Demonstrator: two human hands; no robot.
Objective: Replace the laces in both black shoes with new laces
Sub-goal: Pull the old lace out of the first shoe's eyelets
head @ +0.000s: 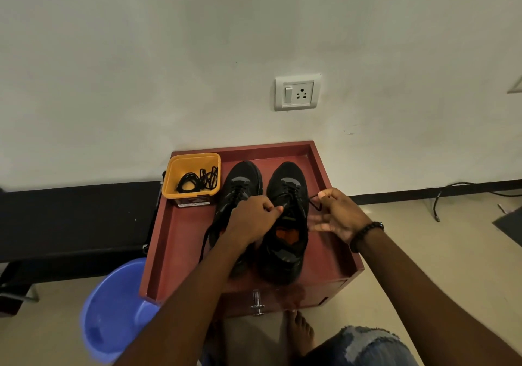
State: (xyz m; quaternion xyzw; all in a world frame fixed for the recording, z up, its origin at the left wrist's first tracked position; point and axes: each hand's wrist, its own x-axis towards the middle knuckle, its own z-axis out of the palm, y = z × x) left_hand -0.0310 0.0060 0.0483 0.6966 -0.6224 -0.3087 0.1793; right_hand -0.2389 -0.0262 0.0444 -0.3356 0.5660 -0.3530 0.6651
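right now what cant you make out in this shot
Head view only:
- Left shoe: its rear half is hidden by the left hand and forearm.
- Label on the yellow tub: print too small to read.
- Blue basin: partly covered by the left forearm.
- Right shoe: eyelets black on black, which ones are threaded is unclear.

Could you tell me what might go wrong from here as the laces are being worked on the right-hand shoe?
The right hand pinches a lace pulled sideways; a snag could drag the right shoe across the red tray. The left shoe's loose lace trails under the left hand's forearm and might catch.
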